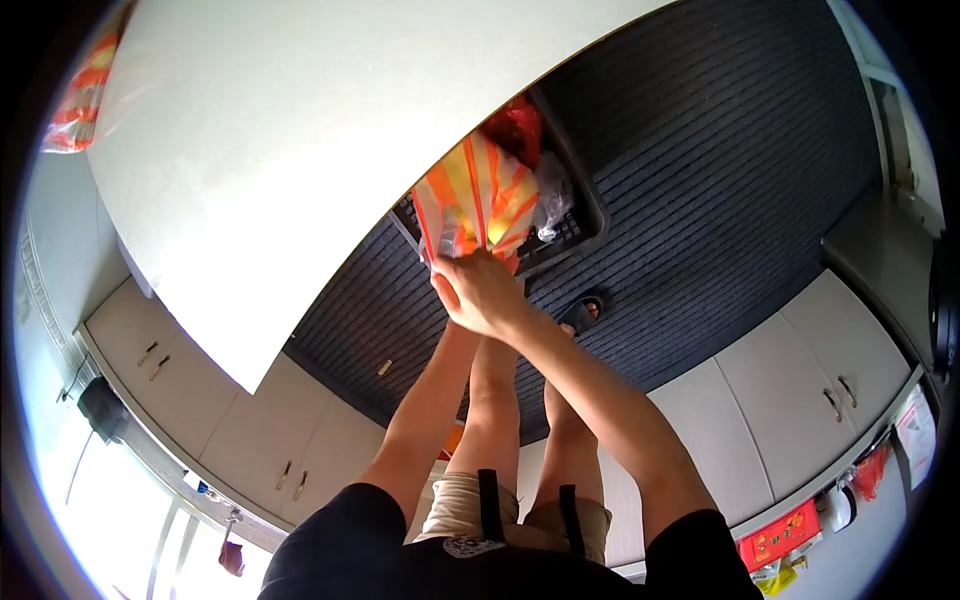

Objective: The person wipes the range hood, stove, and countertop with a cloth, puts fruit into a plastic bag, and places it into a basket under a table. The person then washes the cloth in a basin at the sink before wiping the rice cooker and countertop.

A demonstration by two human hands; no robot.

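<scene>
An orange-and-white striped plastic bag (482, 190) with something yellow inside bulges over a black crate (597, 222), partly under the edge of a white tabletop. My right hand (482, 290) is closed on the gathered near end of this bag. My left forearm reaches up to the same spot, but my left hand is mostly hidden behind the right one, so its grip cannot be made out. Beside the striped bag, the crate holds a red bag (518, 130) and a clear greyish bag (553, 195).
The white table (270, 150) fills the upper left, with another striped bag (82, 100) beyond its far left edge. Dark ribbed matting (730, 170) covers the floor. Pale cabinets (720, 420) line both lower sides. A slippered foot (583, 313) stands near the crate.
</scene>
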